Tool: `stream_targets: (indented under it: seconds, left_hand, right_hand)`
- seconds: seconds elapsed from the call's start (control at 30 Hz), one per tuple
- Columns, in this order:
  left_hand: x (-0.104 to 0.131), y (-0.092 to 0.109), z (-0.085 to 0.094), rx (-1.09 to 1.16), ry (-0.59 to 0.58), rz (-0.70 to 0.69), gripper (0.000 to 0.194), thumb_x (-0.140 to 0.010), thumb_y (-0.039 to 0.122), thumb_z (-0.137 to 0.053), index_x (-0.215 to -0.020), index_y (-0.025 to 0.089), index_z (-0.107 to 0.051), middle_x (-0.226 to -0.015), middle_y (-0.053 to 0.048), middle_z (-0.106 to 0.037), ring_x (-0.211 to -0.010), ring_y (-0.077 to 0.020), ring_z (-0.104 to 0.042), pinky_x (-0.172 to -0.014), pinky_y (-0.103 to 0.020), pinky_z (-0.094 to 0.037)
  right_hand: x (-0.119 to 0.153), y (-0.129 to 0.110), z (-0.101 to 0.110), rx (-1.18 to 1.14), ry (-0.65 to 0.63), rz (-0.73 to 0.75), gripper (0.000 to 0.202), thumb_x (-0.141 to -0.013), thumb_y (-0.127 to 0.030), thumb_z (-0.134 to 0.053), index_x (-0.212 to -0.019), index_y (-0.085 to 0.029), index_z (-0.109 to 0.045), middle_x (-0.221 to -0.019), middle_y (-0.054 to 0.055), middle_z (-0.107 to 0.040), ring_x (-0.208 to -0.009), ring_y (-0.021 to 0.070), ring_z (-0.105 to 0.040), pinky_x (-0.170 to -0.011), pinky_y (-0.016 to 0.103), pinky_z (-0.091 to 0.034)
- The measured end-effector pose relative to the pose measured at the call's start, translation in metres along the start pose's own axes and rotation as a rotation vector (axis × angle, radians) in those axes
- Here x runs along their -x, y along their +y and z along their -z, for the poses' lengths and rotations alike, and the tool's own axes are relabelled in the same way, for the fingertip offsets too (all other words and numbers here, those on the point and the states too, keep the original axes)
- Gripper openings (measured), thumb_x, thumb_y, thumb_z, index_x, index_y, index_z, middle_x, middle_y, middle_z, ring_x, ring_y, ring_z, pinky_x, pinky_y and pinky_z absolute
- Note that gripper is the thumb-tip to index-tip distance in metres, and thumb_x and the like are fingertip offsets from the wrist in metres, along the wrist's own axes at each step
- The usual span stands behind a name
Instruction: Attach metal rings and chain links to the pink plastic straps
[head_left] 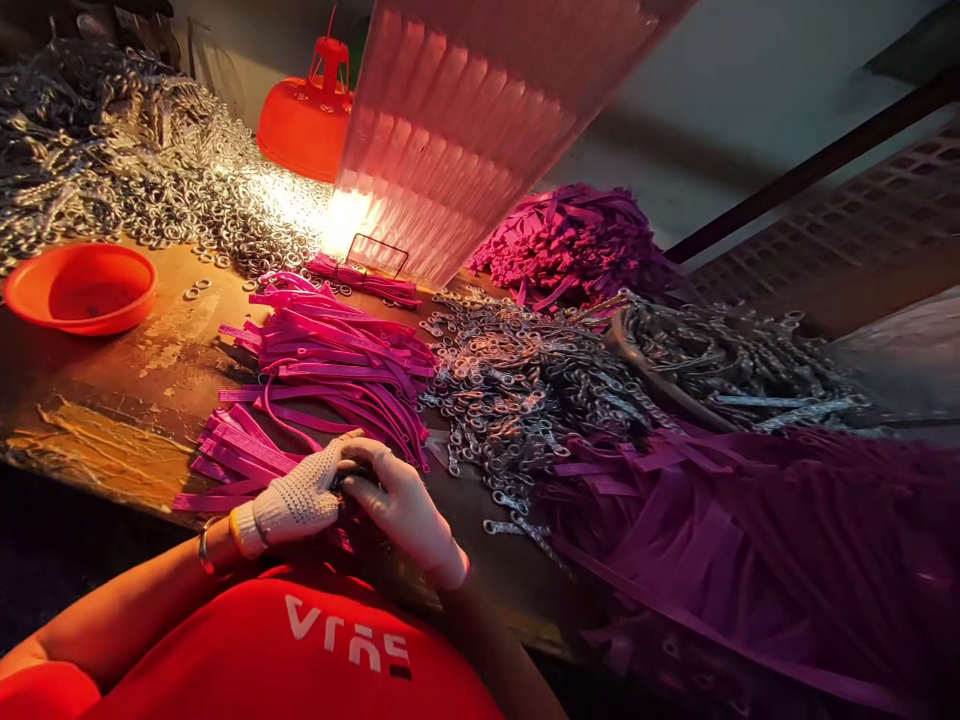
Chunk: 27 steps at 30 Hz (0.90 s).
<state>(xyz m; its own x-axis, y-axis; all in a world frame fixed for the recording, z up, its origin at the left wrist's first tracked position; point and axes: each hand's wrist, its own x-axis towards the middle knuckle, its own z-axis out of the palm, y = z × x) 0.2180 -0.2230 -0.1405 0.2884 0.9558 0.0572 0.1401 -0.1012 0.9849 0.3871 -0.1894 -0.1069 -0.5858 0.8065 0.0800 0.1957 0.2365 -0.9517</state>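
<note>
Left hand, right hand together at near tabletop edge, fingers curled round small dark item; magenta straps just beyond

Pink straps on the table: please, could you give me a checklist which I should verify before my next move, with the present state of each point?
1. Hands together at the work: ok; the left hand and right hand meet.
2. Gloves on: ok; both hands wear pale ones.
3. Grip on the dark piece secure: cannot tell; the fingers cover most of it.
4. Pink straps near the hands: ok; they lie just beyond them.
5. Metal pieces all in their pile: not ok; a few lie loose at its near edge.
6. Light on: ok; the red lamp is lit.
</note>
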Motion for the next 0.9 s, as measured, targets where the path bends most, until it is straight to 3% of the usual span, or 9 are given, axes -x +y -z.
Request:
stream_targets:
  seconds: [0.07, 0.17, 0.33, 0.47, 0.57, 0.63, 0.7, 0.8, 0.9]
  left_hand:
    - [-0.003, 0.003, 0.001, 0.066, -0.013, 0.019, 0.066, -0.073, 0.007, -0.055, -0.139, 0.017, -0.055, -0.143, -0.011, -0.056, -0.133, -0.0271, -0.05, -0.119, -0.046, -0.033]
    - [-0.006, 0.012, 0.0, 0.228, -0.003, 0.174, 0.036, -0.084, 0.023, -0.064, -0.119, 0.014, -0.066, -0.115, -0.009, -0.07, -0.1, -0.0216, -0.064, -0.093, -0.035, -0.051]
    - [-0.002, 0.013, -0.005, 0.47, 0.17, 0.397, 0.03, -0.083, 0.042, -0.072, -0.088, 0.012, -0.067, -0.075, -0.002, -0.062, -0.058, -0.009, -0.048, -0.055, -0.021, -0.037]
    - [0.0, 0.02, 0.0, 0.548, 0.072, 0.454, 0.034, -0.083, 0.045, -0.072, -0.085, 0.012, -0.065, -0.072, -0.001, -0.057, -0.058, -0.0088, -0.047, -0.053, -0.02, -0.034]
    - [0.0, 0.027, 0.001, 0.537, -0.051, 0.461, 0.035, -0.082, 0.044, -0.072, -0.081, 0.011, -0.065, -0.069, -0.001, -0.055, -0.058, -0.0092, -0.045, -0.054, -0.022, -0.034]
    - [0.0, 0.028, -0.001, 0.509, -0.093, 0.471, 0.033, -0.081, 0.044, -0.07, -0.08, 0.011, -0.063, -0.068, 0.0, -0.054, -0.057, -0.0092, -0.043, -0.053, -0.022, -0.033]
    - [0.002, 0.028, -0.005, 0.481, -0.082, 0.498, 0.033, -0.083, 0.045, -0.068, -0.081, 0.013, -0.061, -0.065, 0.002, -0.052, -0.055, -0.0095, -0.042, -0.052, -0.022, -0.032]
    - [0.007, 0.028, -0.005, 0.416, -0.048, 0.502, 0.036, -0.087, 0.05, -0.064, -0.082, 0.015, -0.057, -0.065, 0.003, -0.053, -0.055, -0.0094, -0.042, -0.051, -0.022, -0.031]
    - [0.011, 0.034, -0.001, 0.317, -0.109, 0.49, 0.041, -0.087, 0.056, -0.064, -0.084, 0.016, -0.056, -0.07, 0.002, -0.055, -0.056, -0.0092, -0.042, -0.051, -0.022, -0.032]
  right_hand:
    - [-0.001, 0.002, 0.0, -0.047, 0.004, -0.03, 0.027, -0.088, -0.022, -0.06, -0.114, -0.023, -0.065, -0.116, 0.003, -0.07, -0.108, 0.0181, -0.065, -0.098, 0.031, -0.051]
    - [0.002, 0.008, -0.004, -0.082, 0.179, -0.106, 0.027, -0.09, -0.028, -0.061, -0.117, -0.022, -0.064, -0.113, 0.004, -0.07, -0.103, 0.0179, -0.066, -0.094, 0.031, -0.053]
    - [0.013, 0.016, -0.01, -0.117, 0.357, -0.135, 0.029, -0.095, -0.038, -0.058, -0.119, -0.023, -0.062, -0.111, 0.005, -0.068, -0.098, 0.0175, -0.065, -0.088, 0.031, -0.054]
    - [0.021, 0.018, -0.001, -0.13, 0.284, -0.171, 0.035, -0.098, -0.037, -0.052, -0.132, -0.025, -0.054, -0.118, 0.005, -0.065, -0.101, 0.0168, -0.064, -0.088, 0.031, -0.054]
    - [0.024, 0.017, 0.007, 0.011, 0.086, -0.042, 0.036, -0.099, -0.033, -0.052, -0.135, -0.027, -0.052, -0.124, 0.005, -0.063, -0.108, 0.0177, -0.062, -0.095, 0.032, -0.05]
    - [0.026, 0.015, 0.008, 0.174, -0.001, 0.092, 0.03, -0.1, -0.029, -0.05, -0.129, -0.026, -0.057, -0.119, 0.006, -0.066, -0.106, 0.0185, -0.062, -0.095, 0.033, -0.048]
    - [0.029, 0.013, 0.007, 0.349, 0.028, 0.156, 0.022, -0.101, -0.027, -0.048, -0.118, -0.023, -0.062, -0.108, 0.006, -0.068, -0.099, 0.0195, -0.062, -0.089, 0.033, -0.047]
    - [0.034, 0.008, 0.008, 0.546, 0.074, 0.125, 0.018, -0.101, -0.027, -0.049, -0.1, -0.021, -0.066, -0.093, 0.005, -0.069, -0.085, 0.0191, -0.06, -0.077, 0.031, -0.042]
    - [0.038, 0.002, 0.014, 0.556, -0.053, 0.066, 0.025, -0.101, -0.028, -0.049, -0.083, -0.021, -0.065, -0.08, 0.002, -0.067, -0.072, 0.015, -0.057, -0.068, 0.027, -0.038]
